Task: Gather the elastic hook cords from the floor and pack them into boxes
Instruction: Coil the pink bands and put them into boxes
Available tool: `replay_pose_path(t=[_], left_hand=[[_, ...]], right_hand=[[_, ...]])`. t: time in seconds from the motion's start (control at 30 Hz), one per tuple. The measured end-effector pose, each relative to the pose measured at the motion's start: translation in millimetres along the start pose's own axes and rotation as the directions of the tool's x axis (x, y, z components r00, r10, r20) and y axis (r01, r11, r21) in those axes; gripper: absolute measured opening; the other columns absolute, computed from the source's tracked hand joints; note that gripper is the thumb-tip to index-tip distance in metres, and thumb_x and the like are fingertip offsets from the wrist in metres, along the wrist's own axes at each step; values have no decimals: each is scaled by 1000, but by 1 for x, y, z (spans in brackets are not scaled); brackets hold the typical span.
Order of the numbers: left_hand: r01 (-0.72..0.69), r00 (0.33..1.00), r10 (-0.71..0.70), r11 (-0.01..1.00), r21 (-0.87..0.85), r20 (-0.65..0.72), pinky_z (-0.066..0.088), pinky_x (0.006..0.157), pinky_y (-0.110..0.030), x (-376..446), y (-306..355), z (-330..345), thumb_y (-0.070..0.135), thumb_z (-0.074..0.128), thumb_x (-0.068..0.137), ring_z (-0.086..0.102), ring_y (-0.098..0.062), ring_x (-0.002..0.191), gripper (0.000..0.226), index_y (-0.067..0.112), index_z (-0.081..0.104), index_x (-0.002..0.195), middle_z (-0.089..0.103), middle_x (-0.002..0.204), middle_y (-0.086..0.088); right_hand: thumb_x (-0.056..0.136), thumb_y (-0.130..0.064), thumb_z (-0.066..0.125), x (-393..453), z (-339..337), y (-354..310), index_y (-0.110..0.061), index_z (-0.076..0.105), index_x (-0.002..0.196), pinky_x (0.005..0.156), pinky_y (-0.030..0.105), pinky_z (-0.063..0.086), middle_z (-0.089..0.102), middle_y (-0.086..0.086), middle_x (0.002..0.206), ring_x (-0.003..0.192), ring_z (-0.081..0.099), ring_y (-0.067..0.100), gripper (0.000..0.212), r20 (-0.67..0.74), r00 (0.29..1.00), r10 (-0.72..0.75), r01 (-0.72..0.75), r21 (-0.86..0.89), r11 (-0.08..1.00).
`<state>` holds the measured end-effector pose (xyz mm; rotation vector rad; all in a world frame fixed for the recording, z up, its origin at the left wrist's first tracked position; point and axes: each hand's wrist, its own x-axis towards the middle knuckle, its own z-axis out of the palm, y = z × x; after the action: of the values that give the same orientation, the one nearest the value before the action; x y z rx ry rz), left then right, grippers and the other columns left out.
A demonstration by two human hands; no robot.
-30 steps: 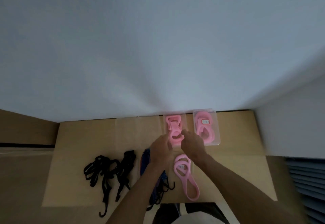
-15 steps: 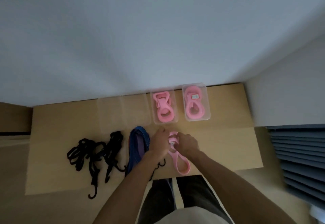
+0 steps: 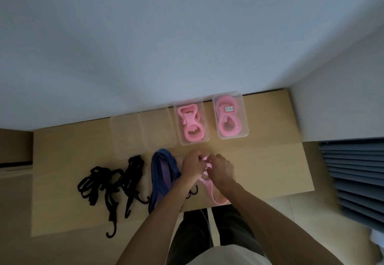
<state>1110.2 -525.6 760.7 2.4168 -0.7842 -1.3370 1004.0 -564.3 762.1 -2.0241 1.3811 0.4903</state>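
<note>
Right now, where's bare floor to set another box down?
Free: the patch right of the right hand, below the lidded box, out to the blinds. Also a strip left of the empty boxes, above the black cords. Crowded: from the black cords through the blue cord to both hands on the pink cord.

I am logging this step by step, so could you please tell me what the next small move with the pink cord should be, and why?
Probably fold the pink cord into a compact loop. Both the left hand and the right hand hold its upper end, while its tail lies stretched out on the cardboard. The two packed pink cords sit coiled in their clear boxes, and an empty box waits nearby.
</note>
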Motion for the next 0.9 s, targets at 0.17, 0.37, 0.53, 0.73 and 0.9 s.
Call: replay_pose_path(t=[0.17,0.37,0.53,0.73,0.9], left_hand=[[35,999,-31,987,-159,26,36,47,-12,4,-4,-2,4,53,87,55,-10,64,20,17,50,72,58,70,4],[84,995,-61,930,-358,74,44,60,-27,-1,-7,-5,6,66,81,58,-19,70,10,6,59,74,60,70,-5],[73,995,-38,908,-413,92,54,71,-40,-22,8,-11,6,66,80,68,-28,78,4,3,65,78,70,79,-14],[-63,996,85,880,-471,25,44,56,-24,-50,56,-50,5,62,90,54,-11,56,20,11,53,73,56,65,-3],[-210,977,191,812,-544,-93,51,58,-20,-67,87,-105,20,63,96,61,-10,61,19,14,61,79,63,75,-2]], right_hand=[[83,-28,74,1,6,-7,-31,68,113,68,26,38,59,0,109,85,65,20,32,-28,999,-18,18,0,1000],[78,-19,80,-1,3,-3,-24,69,94,60,20,38,56,-11,85,73,55,12,20,-15,993,119,-113,218,969],[87,-11,64,-14,-25,-2,-18,66,105,65,27,49,71,3,100,81,64,20,19,-38,993,109,-101,171,980],[83,-11,63,-31,-83,-19,-16,70,96,64,26,48,73,7,95,83,65,23,16,-189,979,77,-12,326,945],[82,-10,68,-43,-144,-58,-11,67,95,67,30,56,68,5,88,78,67,23,12,-380,925,5,190,474,860]])
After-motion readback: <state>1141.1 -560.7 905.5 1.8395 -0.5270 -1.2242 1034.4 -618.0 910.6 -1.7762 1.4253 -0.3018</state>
